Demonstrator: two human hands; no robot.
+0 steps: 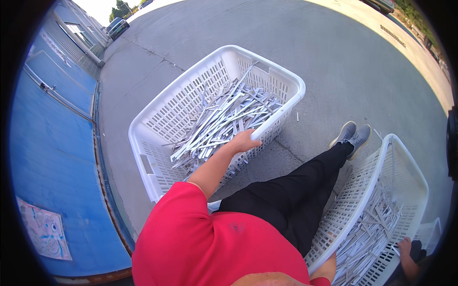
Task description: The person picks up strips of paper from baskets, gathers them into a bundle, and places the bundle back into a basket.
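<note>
A white plastic laundry-type basket (218,57) stands on the paved ground, holding a loose pile of thin white and grey strips (222,125). My left hand (247,141) grips its near rim, fingers curled over the edge. A second white basket (361,200), tilted in view at the lower right, holds similar strips (372,225). My right forearm (326,266) passes against its near side; the rim and slotted wall mostly hide that hand, so its hold cannot be made out.
Another person's hand (404,246) is at the second basket's far side, near a third basket (431,230). My shoes (352,137) stand between the two large baskets. A blue metal wall (61,153) runs along the left. Loose strips (297,116) lie on the ground; vehicles (117,28) are parked farther off.
</note>
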